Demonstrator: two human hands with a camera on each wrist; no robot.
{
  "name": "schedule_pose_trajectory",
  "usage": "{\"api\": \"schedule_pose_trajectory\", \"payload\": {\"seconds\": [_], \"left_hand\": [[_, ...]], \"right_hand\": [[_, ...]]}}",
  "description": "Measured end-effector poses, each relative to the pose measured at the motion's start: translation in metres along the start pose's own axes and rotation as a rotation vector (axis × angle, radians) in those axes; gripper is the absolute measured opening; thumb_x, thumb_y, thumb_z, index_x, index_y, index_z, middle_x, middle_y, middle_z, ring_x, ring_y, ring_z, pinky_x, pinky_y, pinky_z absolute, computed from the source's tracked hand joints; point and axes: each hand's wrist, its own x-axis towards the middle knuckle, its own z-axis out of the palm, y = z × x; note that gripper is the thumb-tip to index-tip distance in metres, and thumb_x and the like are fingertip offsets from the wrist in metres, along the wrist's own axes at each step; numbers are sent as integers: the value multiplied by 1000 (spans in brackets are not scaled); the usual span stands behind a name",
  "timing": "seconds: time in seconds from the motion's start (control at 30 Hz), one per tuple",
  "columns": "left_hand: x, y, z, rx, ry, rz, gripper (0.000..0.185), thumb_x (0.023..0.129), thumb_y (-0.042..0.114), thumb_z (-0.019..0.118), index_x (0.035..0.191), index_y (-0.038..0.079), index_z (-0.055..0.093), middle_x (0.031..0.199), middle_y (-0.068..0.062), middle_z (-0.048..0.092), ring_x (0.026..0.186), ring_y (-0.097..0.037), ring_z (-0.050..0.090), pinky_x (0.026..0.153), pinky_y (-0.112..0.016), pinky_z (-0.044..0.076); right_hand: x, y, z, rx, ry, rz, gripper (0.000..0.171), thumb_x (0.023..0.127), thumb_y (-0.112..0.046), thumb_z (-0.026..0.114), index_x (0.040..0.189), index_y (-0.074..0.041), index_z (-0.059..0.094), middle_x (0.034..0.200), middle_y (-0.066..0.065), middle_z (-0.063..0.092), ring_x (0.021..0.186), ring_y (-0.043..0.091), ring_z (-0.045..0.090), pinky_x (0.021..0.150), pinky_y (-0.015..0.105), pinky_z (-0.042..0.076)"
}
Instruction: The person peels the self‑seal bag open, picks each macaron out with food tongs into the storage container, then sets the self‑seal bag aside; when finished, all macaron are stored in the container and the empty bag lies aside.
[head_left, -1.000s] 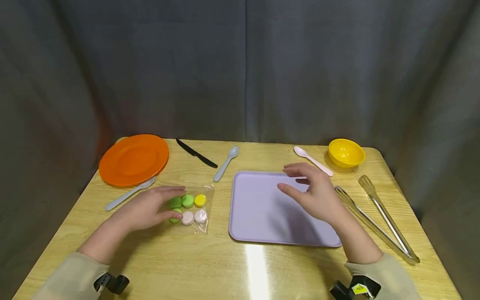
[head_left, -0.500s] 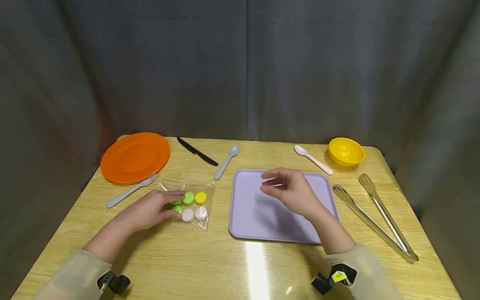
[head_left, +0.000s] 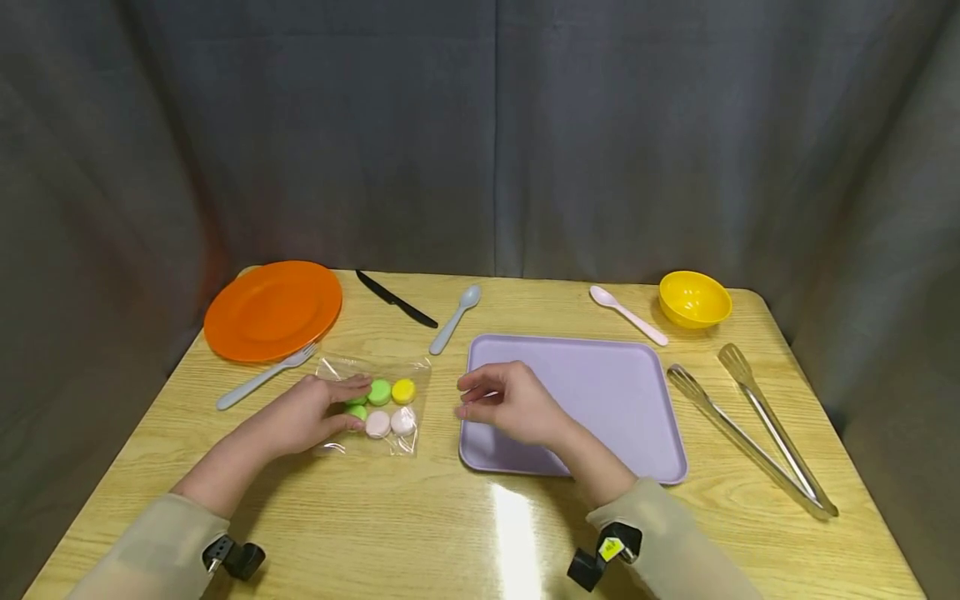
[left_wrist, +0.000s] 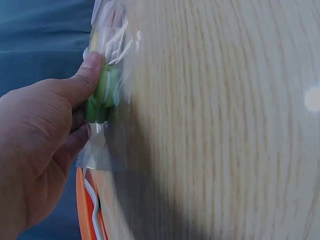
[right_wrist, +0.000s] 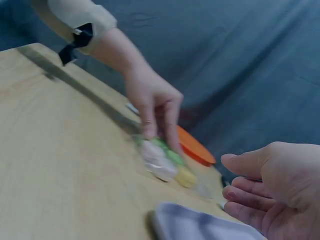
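Left hand (head_left: 303,414) pinches the bag of macarons (head_left: 382,406) near the tabletop's left edge — steadying it. Right hand (head_left: 510,402) hovers over the lavender tray's (head_left: 600,392) left rim — fingers loosely curled, empty.

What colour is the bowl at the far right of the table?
The bowl is yellow, clearest in the head view.

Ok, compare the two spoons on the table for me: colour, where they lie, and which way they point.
The grey spoon is pale blue-grey; the pink spoon is pale pink. The grey spoon lies beside the black knife, off the lilac tray's far left corner; the pink spoon lies next to the yellow bowl. Both bowls point away, but the grey spoon's leans right, the pink spoon's left. Both look like plain plastic, flat on the table, untouched by either hand.
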Motion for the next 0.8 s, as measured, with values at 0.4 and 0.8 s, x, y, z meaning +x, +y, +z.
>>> {"api": "schedule_pose_trajectory", "payload": {"seconds": [0.4, 0.8], "left_hand": [[-1, -6, 5, -74, -2, -22, 60, 92, 21, 85, 144, 2, 63, 153, -10, 54, 147, -32, 44, 117, -53, 38], [1, -5, 4, -86, -21, -40, 60, 93, 21, 84, 145, 3, 61, 156, -10, 51, 148, -31, 43, 118, -53, 37]], "right_hand": [[17, -3, 60, -90, -110, 15, 33, 88, -6, 88, 117, 3, 74, 111, 12, 75, 105, 26, 71, 94, 31, 58], [15, 4, 97, -454, -37, -143, 36, 82, -21, 95, 108, -7, 75, 108, -1, 62, 93, 10, 55, 80, 20, 49]]}}
